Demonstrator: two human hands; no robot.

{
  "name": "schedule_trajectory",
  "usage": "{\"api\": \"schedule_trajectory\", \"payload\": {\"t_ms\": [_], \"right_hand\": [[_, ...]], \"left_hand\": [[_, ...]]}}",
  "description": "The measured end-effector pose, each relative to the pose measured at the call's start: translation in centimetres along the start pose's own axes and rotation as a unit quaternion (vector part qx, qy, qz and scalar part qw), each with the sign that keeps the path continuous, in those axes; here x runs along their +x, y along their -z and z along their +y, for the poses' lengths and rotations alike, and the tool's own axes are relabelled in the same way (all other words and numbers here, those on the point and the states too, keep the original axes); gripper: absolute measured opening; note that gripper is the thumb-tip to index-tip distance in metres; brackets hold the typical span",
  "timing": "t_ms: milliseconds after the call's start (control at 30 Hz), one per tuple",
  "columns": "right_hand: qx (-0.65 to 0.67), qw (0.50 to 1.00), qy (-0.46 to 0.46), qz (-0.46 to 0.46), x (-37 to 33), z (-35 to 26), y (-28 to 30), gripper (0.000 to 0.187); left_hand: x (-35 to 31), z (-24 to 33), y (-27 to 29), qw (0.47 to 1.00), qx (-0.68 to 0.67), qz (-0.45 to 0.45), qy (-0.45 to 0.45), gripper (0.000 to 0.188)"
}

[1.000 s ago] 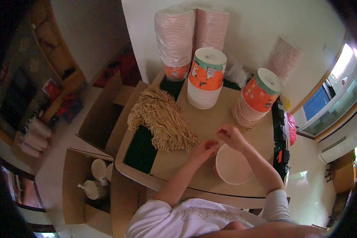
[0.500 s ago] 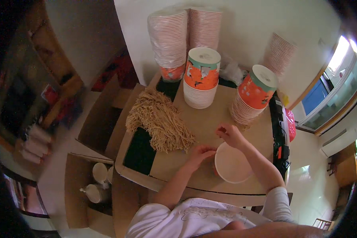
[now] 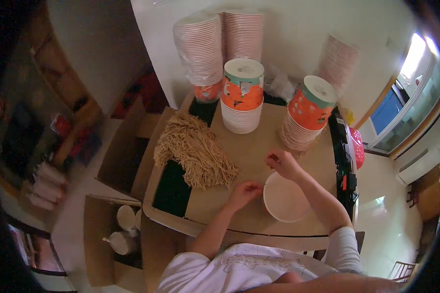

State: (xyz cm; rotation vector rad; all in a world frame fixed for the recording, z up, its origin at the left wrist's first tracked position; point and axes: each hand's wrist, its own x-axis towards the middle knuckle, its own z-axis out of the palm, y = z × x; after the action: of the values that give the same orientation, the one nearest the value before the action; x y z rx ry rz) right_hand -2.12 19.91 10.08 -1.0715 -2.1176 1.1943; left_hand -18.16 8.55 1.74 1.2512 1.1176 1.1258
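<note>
A white-lined paper bucket (image 3: 283,200), orange on its outside, stands mouth up near the table's front edge. My left hand (image 3: 246,193) is just left of its rim, fingers curled together. Over its far rim, my right hand (image 3: 282,163) is closed in a pinch. Anything thin held in either hand is too small to make out. Left of my hands lies a thick bundle of tan strings (image 3: 195,151). Beyond the hands are an upside-down bucket stack (image 3: 242,97) in orange, green and white, and a second such stack (image 3: 310,110) to its right.
Tall plastic-wrapped stacks of paper buckets (image 3: 198,51) stand against the wall, with another stack (image 3: 338,61) at the back right. Cardboard boxes (image 3: 102,234) sit left of the table, one holding white buckets (image 3: 123,243). A black device with cables (image 3: 347,180) lines the right edge.
My left hand has drawn slightly away from the bucket's left rim. My right hand stays nearly in place above the far rim. The whole view has shifted a little.
</note>
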Motion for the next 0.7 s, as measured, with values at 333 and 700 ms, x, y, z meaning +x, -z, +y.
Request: {"api": "schedule_trajectory", "payload": {"t_ms": [333,700], "right_hand": [[0.08,0.991,0.032,0.1,-3.7,-2.8,6.9,0.018],[0.152,0.973,-0.06,0.163,-18.8,8.1,6.4,0.016]], "left_hand": [[5.5,9.3,-1.4,0.969,0.181,0.056,-0.159,0.031],[7.5,10.5,-3.6,0.894,0.398,-0.041,-0.203,0.026]]}}
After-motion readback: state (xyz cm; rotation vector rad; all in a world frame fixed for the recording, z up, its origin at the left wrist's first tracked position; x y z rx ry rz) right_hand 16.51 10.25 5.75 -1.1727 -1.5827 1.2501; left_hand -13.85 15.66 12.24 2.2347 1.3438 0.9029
